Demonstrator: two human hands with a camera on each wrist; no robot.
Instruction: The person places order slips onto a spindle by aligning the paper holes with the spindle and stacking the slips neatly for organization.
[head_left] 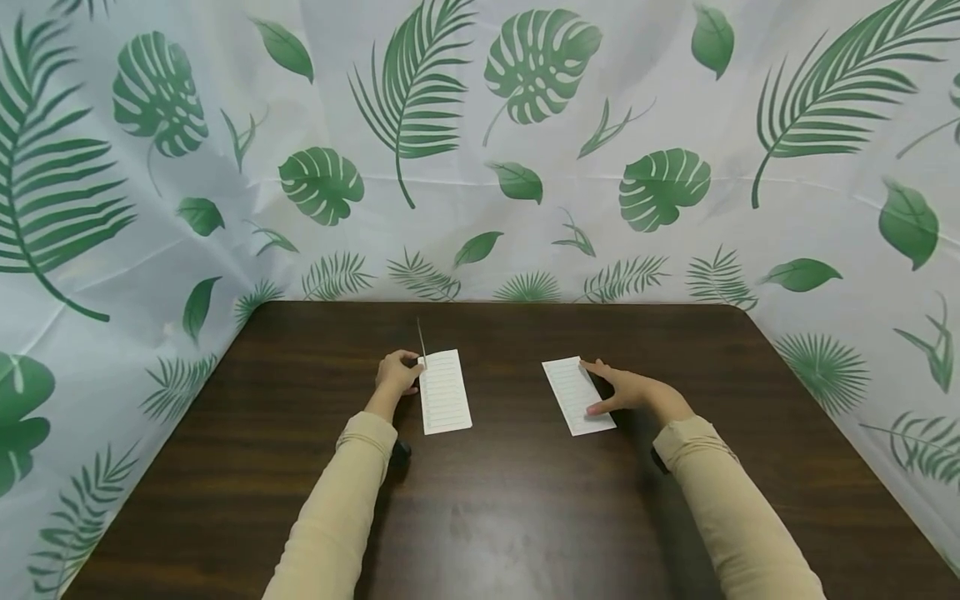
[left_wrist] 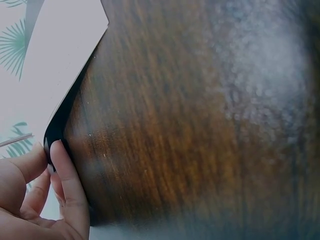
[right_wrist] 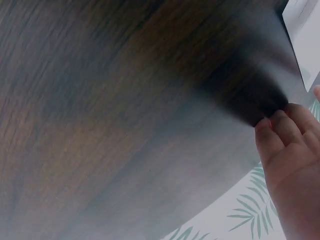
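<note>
Two white cards printed with rows of lines lie on the dark table, a left card (head_left: 446, 392) and a right card (head_left: 572, 393). My left hand (head_left: 397, 372) pinches the left card at its left edge, thumb above and fingertips below, as the left wrist view shows. A thin pale strand (head_left: 422, 337) stands up from that corner. Over the right card's right side is my right hand (head_left: 626, 392), thumb and forefinger spread apart, with the thumb tip overlapping the card. In the right wrist view, the other fingers (right_wrist: 287, 125) reach down to the tabletop beside a white corner.
A dark wood-grain table (head_left: 517, 500) spreads beneath both hands, with rounded far corners. Behind it and at the sides hangs a white curtain (head_left: 480, 217) printed with green leaves. Both forearms wear beige sleeves (head_left: 330, 508), with a dark band partly showing under each.
</note>
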